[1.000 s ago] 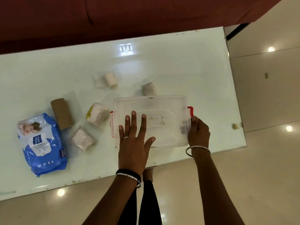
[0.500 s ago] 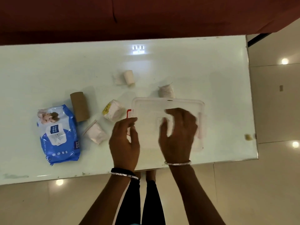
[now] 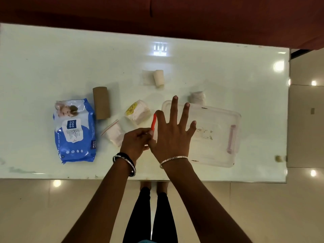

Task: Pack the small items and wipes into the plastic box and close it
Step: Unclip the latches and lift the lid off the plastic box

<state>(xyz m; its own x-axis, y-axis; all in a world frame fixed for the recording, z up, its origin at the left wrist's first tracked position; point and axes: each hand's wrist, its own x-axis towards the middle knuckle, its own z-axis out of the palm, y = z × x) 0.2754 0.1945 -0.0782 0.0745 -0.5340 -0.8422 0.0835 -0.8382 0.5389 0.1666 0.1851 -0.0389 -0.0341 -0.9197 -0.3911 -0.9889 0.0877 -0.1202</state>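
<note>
The left hand (image 3: 135,142) sits nearest, fingers curled and pinched on the lower end of the red plastic clip (image 3: 154,122) at the box's left end, probably to lever it off the lid. Just to its right, touching it, the right hand (image 3: 172,137) lies spread flat, holding nothing, its fingers fanned over the lid of the clear rectangular plastic box (image 3: 215,137); the pressure likely keeps the light box from sliding on the slick surface (image 3: 52,67) while the clip is worked. The lid is on, so nothing is packed yet, and the pink clip (image 3: 231,139) at the far right end looks folded down.

Left of the left hand, just beside it, lies a soft white pouch in a zip bag (image 3: 114,133); beyond it a squashy white packet with a yellow label (image 3: 138,111). Further left are a brown cardboard tube (image 3: 101,102) and the glossy blue wipes pack (image 3: 75,130), lying flat. Past the right fingertips rest a crumpled white bundle (image 3: 198,97) touching the box's far edge and, farther, a small white roll (image 3: 158,78)
</note>
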